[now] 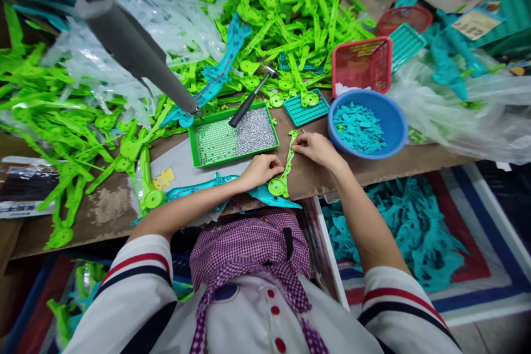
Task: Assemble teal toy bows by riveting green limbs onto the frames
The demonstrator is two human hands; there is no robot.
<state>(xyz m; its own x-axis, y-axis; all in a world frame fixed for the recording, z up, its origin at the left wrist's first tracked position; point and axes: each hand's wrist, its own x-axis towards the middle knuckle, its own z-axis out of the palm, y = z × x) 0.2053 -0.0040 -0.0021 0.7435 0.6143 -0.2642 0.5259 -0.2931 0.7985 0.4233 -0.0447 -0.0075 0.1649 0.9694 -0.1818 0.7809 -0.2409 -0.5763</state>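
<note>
A lime-green plastic part (pixel 289 161), long and narrow with a round lower end, lies at the table's front edge. My right hand (pixel 316 147) pinches at its upper stretch from the right. On the other side my left hand (pixel 261 170) is closed, fingertips together beside the part's lower half; whatever they hold is hidden. Beneath the left hand and forearm lies a turquoise plastic part (pixel 271 197), partly under the green one's round end. Just beyond is a green tray (pixel 215 164) of small silvery metal pieces, with a black-handled hammer (pixel 244 108) resting across it.
A blue bowl (pixel 396 121) of small turquoise pieces stands right of my right hand, before a red basket (pixel 384 74). A grey hanging tool (pixel 141 47) slants in at upper left. Lime-green parts (pixel 282 16) pile up behind. Below right, a crate (pixel 489 243) holds turquoise parts.
</note>
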